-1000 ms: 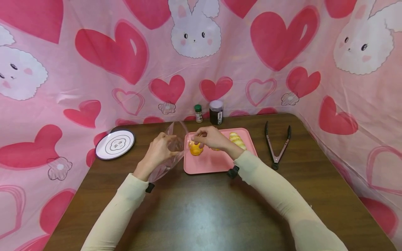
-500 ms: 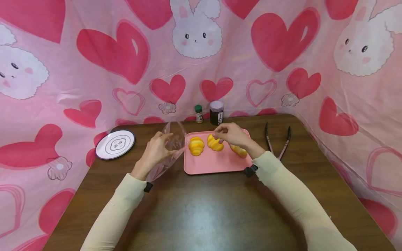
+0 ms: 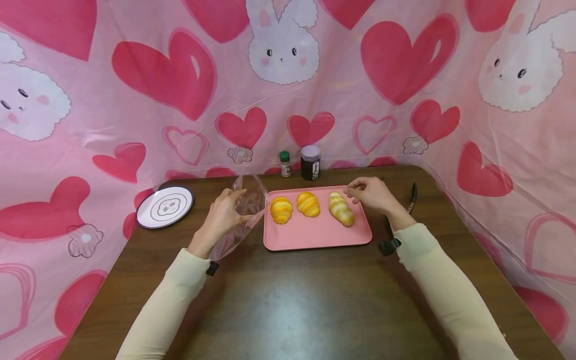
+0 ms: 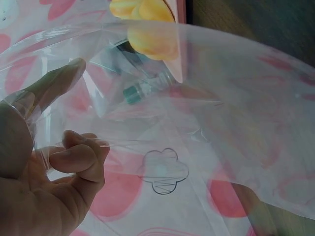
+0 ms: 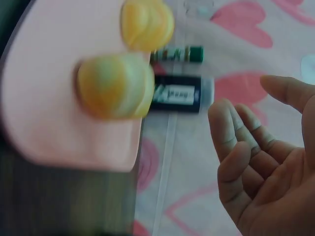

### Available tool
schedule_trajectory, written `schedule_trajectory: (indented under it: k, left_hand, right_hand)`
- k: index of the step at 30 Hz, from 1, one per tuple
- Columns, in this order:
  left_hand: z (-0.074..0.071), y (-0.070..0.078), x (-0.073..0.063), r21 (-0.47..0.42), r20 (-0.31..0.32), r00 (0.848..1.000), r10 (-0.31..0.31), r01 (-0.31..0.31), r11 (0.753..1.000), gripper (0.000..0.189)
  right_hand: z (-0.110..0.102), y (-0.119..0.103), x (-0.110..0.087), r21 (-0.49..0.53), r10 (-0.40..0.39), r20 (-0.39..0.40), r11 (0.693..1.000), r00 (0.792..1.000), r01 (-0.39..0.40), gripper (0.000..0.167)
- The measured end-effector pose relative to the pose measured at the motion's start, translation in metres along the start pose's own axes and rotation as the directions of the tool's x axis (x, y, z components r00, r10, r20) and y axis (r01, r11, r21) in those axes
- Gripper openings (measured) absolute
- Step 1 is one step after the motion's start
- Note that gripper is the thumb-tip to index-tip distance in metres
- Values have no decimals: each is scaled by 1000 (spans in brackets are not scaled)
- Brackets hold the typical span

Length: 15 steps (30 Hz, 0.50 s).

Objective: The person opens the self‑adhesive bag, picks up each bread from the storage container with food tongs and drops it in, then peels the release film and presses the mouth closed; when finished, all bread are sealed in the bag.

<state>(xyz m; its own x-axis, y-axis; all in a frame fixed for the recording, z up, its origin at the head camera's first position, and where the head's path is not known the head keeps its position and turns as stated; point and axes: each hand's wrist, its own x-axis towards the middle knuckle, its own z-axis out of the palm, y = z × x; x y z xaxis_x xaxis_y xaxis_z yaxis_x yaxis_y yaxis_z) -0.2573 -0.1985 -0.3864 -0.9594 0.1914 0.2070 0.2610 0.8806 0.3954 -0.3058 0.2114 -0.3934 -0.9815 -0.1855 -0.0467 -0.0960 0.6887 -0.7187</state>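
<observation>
My left hand [image 3: 220, 219] holds up a clear plastic bag [image 3: 251, 202] left of the pink tray [image 3: 315, 236]. In the left wrist view its thumb lies apart from the curled fingers [image 4: 78, 157], which grip the bag's film. On the tray lie two orange-yellow striped bread rolls, a left roll [image 3: 281, 210] and a middle roll [image 3: 308, 204]. A longer, paler striped bread [image 3: 341, 210] lies at the tray's right. Beside that bread, over the tray's back right corner, my right hand [image 3: 375, 194] holds nothing; its thumb stands apart from its bent fingers in the right wrist view.
Behind the tray stand a green-capped shaker [image 3: 285, 165] and a dark jar with a pale lid [image 3: 310, 164]. Tongs [image 3: 413, 196] lie on the right, partly hidden by my right wrist. A white plate [image 3: 186, 202] sits at the far left. A pink cloth rises behind the table.
My right hand has moved right across the tray, from above the left roll, past the middle roll, to beside the long bread. My left hand has stayed nearly still with the bag.
</observation>
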Motion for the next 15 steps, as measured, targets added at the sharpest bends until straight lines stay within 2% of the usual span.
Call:
schedule_trajectory:
  k: [9,15]
  left_hand:
    - [-1,-1,-2,-8,2,1000,0,0,1000,78]
    - [-1,-1,-1,-5,9,1000,-8,8,1000,79]
  right_hand:
    - [-24,38,-14,-171,54,-70,983,996,-65,53]
    - [-37,64,-22,-298,137,-124,939,983,-169,67]
